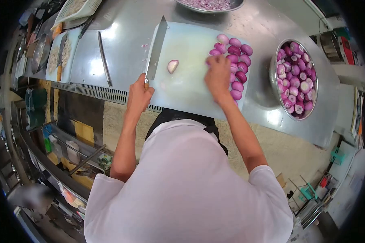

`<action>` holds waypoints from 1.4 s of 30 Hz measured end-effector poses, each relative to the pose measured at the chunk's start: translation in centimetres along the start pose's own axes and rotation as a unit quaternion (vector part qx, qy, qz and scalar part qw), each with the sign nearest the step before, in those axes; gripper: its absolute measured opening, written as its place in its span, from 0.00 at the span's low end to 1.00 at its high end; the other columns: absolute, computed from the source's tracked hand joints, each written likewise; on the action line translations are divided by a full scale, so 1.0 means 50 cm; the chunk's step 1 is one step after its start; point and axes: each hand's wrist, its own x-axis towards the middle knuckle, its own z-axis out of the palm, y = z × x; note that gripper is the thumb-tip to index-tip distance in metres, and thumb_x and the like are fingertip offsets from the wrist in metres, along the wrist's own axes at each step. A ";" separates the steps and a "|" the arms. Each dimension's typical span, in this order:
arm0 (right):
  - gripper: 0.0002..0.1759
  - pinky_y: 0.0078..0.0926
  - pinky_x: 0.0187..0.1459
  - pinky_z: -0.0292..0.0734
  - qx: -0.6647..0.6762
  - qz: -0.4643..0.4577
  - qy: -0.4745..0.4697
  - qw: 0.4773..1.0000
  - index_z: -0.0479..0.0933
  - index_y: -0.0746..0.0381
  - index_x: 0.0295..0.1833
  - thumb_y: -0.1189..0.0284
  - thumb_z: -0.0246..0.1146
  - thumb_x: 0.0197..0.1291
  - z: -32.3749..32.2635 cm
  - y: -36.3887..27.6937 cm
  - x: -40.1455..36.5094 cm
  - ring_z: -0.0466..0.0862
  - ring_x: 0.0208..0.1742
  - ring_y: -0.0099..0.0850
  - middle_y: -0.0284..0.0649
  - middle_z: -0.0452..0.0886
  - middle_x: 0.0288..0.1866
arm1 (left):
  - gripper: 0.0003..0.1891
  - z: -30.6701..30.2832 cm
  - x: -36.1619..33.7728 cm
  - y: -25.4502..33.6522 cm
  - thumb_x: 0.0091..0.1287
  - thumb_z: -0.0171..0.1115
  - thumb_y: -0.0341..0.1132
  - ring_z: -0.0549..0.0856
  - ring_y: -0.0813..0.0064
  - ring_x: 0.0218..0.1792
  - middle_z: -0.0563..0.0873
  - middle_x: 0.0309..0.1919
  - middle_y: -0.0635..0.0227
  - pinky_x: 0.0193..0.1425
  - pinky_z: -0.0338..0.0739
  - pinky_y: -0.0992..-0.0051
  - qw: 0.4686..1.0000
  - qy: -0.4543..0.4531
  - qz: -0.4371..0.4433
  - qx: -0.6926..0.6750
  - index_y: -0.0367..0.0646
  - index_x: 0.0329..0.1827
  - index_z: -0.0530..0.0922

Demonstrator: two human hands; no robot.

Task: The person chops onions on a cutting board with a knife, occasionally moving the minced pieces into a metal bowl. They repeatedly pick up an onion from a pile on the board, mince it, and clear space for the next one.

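My left hand is closed round the wooden handle of a cleaver, whose blade lies along the left side of a pale cutting board. A cut onion piece rests on the board to the right of the blade. Over the left edge of the rows of onion halves, my right hand reaches with fingers bent down; its fingertips are partly hidden, so its grip is unclear. To the right of the board stands a metal bowl full of peeled purple onions.
A metal bowl of chopped onion stands at the far edge of view. On the left are a sharpening rod, a second board with a knife, and a white basket. The steel table's front edge runs before my body.
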 end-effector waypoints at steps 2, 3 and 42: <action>0.20 0.47 0.45 0.73 -0.064 -0.004 0.010 0.998 0.82 0.60 0.46 0.86 0.59 0.45 -0.024 0.010 0.016 0.74 0.48 0.47 0.47 0.74 0.47 | 0.14 -0.002 -0.003 0.008 0.58 0.57 0.27 0.80 0.61 0.17 0.77 0.17 0.54 0.25 0.73 0.61 1.000 -0.009 -0.006 0.011 0.32 0.48 0.73; 0.19 0.45 0.50 0.74 -0.058 -0.010 -0.008 0.998 0.82 0.60 0.48 0.83 0.63 0.47 -0.026 -0.001 0.019 0.74 0.51 0.46 0.47 0.75 0.50 | 0.15 -0.001 -0.005 0.018 0.58 0.56 0.27 0.80 0.58 0.19 0.78 0.18 0.53 0.26 0.73 0.60 1.000 -0.008 -0.007 0.021 0.32 0.48 0.73; 0.05 0.42 0.40 0.78 0.205 -0.081 -0.056 0.974 0.78 0.64 0.37 0.82 0.59 0.57 0.060 -0.116 -0.047 0.79 0.40 0.46 0.44 0.79 0.36 | 0.14 0.046 -0.055 0.097 0.59 0.61 0.25 0.80 0.44 0.27 0.78 0.21 0.47 0.34 0.73 0.55 0.991 -0.068 0.060 0.098 0.32 0.46 0.71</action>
